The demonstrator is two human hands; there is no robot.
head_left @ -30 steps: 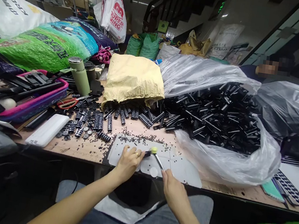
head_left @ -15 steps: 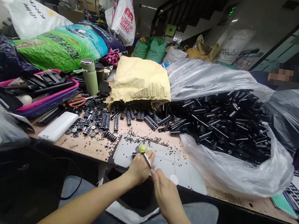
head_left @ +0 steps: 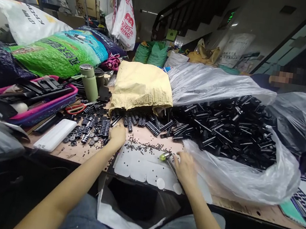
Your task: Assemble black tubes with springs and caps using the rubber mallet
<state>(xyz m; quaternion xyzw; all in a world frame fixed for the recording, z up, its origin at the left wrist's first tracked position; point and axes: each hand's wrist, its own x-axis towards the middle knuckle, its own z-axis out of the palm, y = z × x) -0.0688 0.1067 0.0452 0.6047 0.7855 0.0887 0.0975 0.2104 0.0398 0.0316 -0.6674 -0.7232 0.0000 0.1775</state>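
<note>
My left hand (head_left: 117,136) is over the left part of the worktop, beside black rollers with pale dotted bands (head_left: 105,127). Its fingers point away from me and are mostly hidden behind the back of the hand, so any grip is unclear. At the right, my right hand (head_left: 186,169) holds a small hammer with a yellow-green tip (head_left: 165,156), its handle running back under the palm. The hammer lies low over a pale sheet (head_left: 137,167) scattered with tiny dark rings (head_left: 145,147). Two white discs (head_left: 160,184) lie near the sheet's front edge.
A heap of black plastic parts (head_left: 233,129) spills from clear plastic at the right. A yellow sack (head_left: 144,85) stands at the back. Leftward are red-handled scissors (head_left: 75,109), a white power bank (head_left: 55,135), a green flask (head_left: 90,83) and a pink-rimmed basket (head_left: 24,114). A person sits far right.
My hands were together over the sheet's front edge and have parted. The left moved left and away to the rollers; the right moved right and away with the hammer.
</note>
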